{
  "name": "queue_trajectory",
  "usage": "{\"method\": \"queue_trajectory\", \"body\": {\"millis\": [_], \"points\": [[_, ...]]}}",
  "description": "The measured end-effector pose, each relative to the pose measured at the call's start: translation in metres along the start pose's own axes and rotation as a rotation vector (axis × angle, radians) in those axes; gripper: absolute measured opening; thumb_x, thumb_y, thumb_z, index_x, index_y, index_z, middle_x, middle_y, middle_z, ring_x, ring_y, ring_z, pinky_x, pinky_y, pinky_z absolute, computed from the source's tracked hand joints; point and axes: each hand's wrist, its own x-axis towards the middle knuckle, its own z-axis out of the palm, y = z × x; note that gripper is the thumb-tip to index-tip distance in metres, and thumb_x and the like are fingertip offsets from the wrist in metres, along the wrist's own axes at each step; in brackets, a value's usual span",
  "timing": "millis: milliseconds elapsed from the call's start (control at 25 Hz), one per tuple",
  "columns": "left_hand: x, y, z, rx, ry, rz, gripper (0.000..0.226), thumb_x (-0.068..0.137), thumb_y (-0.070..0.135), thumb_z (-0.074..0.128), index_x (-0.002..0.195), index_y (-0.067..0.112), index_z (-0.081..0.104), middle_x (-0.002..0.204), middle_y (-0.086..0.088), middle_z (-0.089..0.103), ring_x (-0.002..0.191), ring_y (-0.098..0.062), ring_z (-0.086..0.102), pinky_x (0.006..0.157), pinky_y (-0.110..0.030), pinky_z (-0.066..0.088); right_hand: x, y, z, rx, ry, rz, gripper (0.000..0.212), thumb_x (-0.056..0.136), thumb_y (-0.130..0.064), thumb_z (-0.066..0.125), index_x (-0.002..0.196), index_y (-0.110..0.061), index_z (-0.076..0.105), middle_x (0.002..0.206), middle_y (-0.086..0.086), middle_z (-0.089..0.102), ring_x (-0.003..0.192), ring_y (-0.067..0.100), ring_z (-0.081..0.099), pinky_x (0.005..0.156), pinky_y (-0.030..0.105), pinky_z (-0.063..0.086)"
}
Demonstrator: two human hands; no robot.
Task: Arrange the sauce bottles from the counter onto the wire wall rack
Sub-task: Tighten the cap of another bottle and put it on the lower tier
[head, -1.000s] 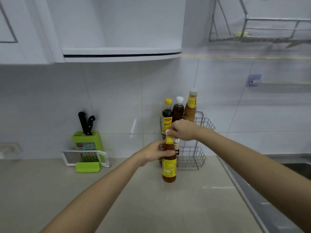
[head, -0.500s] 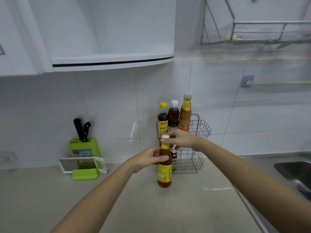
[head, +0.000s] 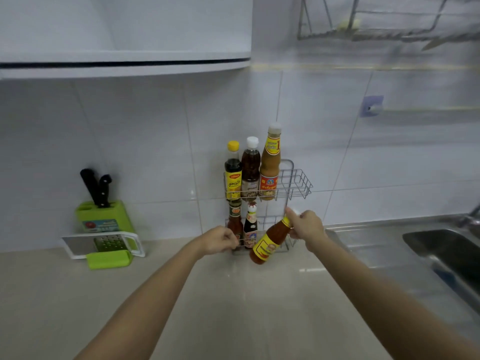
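My right hand [head: 305, 228] grips the neck of an orange-red chilli sauce bottle [head: 268, 242] with a yellow label, tilted with its base down-left, in front of the lower shelf of the wire wall rack [head: 298, 184]. My left hand [head: 220, 240] rests at the lower shelf's left front wire, fingers curled on it. The upper shelf holds a dark bottle with a yellow cap [head: 233, 172], a dark bottle with a white cap [head: 250, 168] and a tall tan bottle [head: 270, 162]. Two small bottles [head: 250, 226] stand on the lower shelf.
A green knife block [head: 102, 216] with black handles and a grater [head: 104, 245] stand at the left against the tiled wall. A steel sink [head: 441, 250] lies at the right. A cabinet hangs above, a wire dish rack [head: 389, 32] at the top right.
The chilli bottle left my left hand and now tilts in my right hand, moved right toward the lower shelf. My left hand moved onto the rack's lower wire. The camera shifted closer.
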Motion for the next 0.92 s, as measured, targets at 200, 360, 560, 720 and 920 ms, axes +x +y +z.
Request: {"method": "queue_trajectory", "body": {"millis": [200, 360, 560, 720, 920], "points": [[0.023, -0.027, 0.007, 0.046, 0.055, -0.108, 0.015, 0.087, 0.019, 0.062, 0.073, 0.021, 0.059, 0.087, -0.006, 0.066, 0.078, -0.015, 0.059, 0.073, -0.028, 0.047, 0.028, 0.036, -0.019, 0.327, 0.229, 0.203, 0.051, 0.083, -0.054, 0.059, 0.073, -0.004, 0.056, 0.07, 0.012, 0.065, 0.069, 0.035, 0.071, 0.083, 0.048, 0.057], [0.042, -0.034, 0.009, 0.061, 0.133, -0.131, 0.01, 0.086, 0.013, 0.063, 0.076, 0.015, 0.061, 0.08, -0.003, 0.063, 0.073, -0.013, 0.057, 0.066, -0.022, 0.045, 0.045, 0.042, -0.012, 0.45, 0.278, 0.264, 0.057, 0.083, -0.056, 0.058, 0.097, -0.002, 0.056, 0.078, 0.013, 0.066, 0.071, 0.033, 0.069, 0.071, 0.041, 0.055], [0.068, -0.052, 0.015, 0.026, 0.228, -0.254, 0.026, 0.086, 0.024, 0.064, 0.104, 0.006, 0.06, 0.104, -0.009, 0.063, 0.099, -0.026, 0.061, 0.082, -0.035, 0.05, 0.085, 0.065, 0.017, 0.314, 0.236, 0.163, 0.082, 0.052, -0.079, 0.052, 0.088, -0.005, 0.055, 0.09, 0.017, 0.067, 0.086, 0.037, 0.068, 0.079, 0.052, 0.057], [0.083, -0.068, 0.022, -0.036, 0.236, -0.321, 0.056, 0.087, 0.033, 0.063, 0.131, 0.003, 0.044, 0.137, -0.018, 0.051, 0.123, -0.032, 0.052, 0.1, -0.039, 0.045, 0.074, 0.037, 0.03, 0.1, 0.096, 0.061, 0.059, 0.078, -0.062, 0.059, 0.094, -0.006, 0.048, 0.093, 0.014, 0.064, 0.087, 0.031, 0.062, 0.079, 0.046, 0.053], [0.101, -0.066, 0.029, -0.186, 0.283, -0.287, 0.067, 0.09, 0.023, 0.06, 0.146, 0.004, 0.028, 0.153, -0.012, 0.035, 0.14, -0.03, 0.036, 0.112, -0.039, 0.032, 0.074, 0.028, 0.059, -0.004, -0.063, -0.123, 0.045, 0.087, -0.042, 0.063, 0.11, -0.007, 0.049, 0.101, 0.005, 0.06, 0.097, 0.024, 0.059, 0.086, 0.043, 0.052]]}}
